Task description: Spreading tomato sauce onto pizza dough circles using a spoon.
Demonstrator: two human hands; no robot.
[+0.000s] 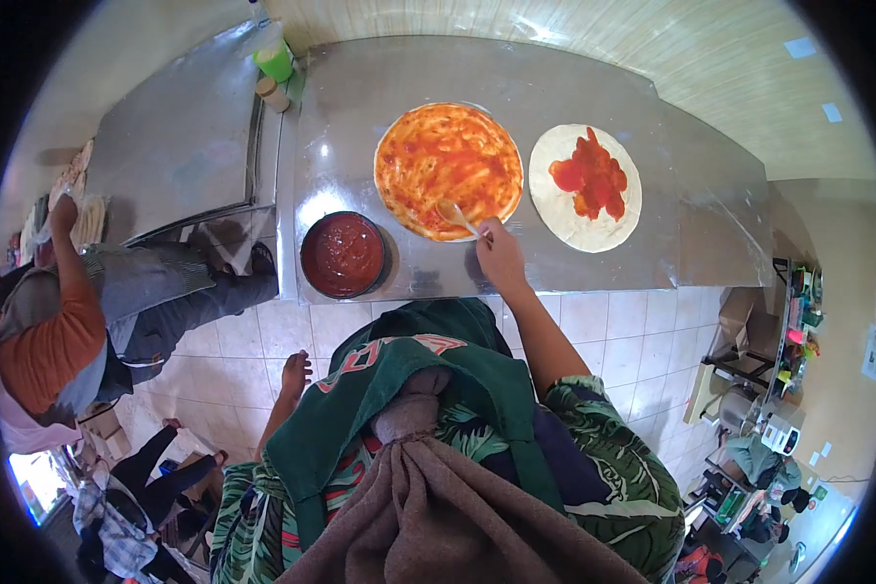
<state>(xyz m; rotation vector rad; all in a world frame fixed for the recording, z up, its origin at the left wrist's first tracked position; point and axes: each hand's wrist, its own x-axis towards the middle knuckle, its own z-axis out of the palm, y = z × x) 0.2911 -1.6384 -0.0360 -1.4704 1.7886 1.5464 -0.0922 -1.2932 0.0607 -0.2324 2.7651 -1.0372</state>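
In my right hand [501, 252] is the handle of a spoon [452, 214], its bowl resting on the near part of a round pizza base [438, 160]. Red sauce coats that base almost to its rim. To its right lies a smaller pale dough round [555, 208] with a patch of sauce [590, 175] in the middle. A dark round bowl of red sauce [343, 254] stands at the table's front left. My left hand [296, 374] hangs beside my apron, away from the table, fingers slightly bent, and nothing shows in it.
The metal-topped table [343, 87] meets a wall behind it. A green container [274, 62] and a capped jar [272, 95] stand at its left end. A person in an orange sleeve [58, 350] is at the left beside another counter [175, 139]. Shelving [785, 328] stands at right.
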